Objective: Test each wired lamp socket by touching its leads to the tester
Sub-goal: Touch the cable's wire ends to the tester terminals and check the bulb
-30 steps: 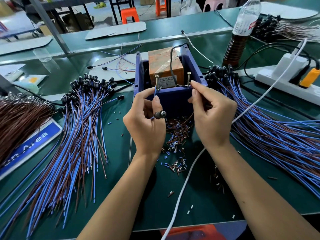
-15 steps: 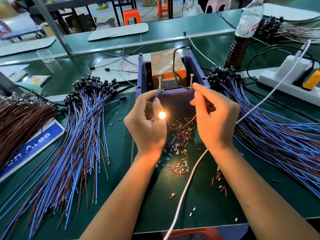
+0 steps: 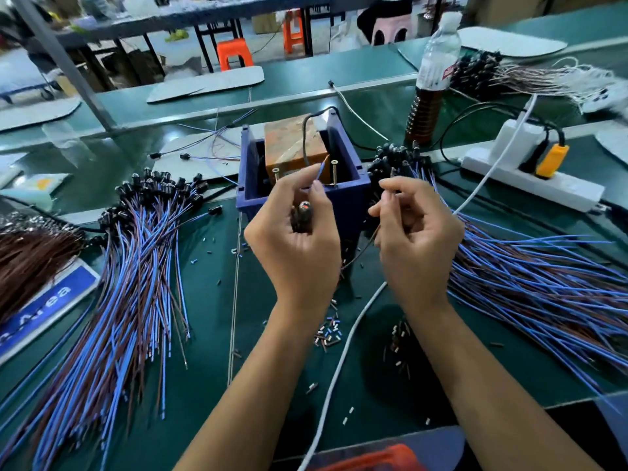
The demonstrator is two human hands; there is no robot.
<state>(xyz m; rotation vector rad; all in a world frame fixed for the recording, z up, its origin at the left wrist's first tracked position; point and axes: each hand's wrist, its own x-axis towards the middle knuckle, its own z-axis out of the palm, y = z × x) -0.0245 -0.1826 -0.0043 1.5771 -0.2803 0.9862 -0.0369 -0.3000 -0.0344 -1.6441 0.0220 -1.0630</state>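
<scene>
The tester [image 3: 346,195] is a dark blue open box holding an orange-brown block, with two upright screws at its near rim. My left hand [image 3: 295,239] grips a black lamp socket [image 3: 302,212] with a faint orange glow at its tip and pinches its blue lead [image 3: 317,173], raised just off the screws. My right hand [image 3: 416,236] has curled fingers pinching a thin brown lead [image 3: 363,248], away from the tester. One pile of wired sockets [image 3: 142,253] lies at the left, another pile [image 3: 530,277] at the right.
A white cable [image 3: 339,362] runs between my forearms to a power strip [image 3: 530,178] at the right. A bottle [image 3: 431,83] stands behind the tester. Cut insulation bits [image 3: 328,334] litter the green table [image 3: 210,385]. Brown wires [image 3: 30,263] lie at the far left.
Half a second ago both leads touched the screws and the lamp shone brightly. Both hands have since drawn back off the screws, and the lamp has dimmed to a faint glow.
</scene>
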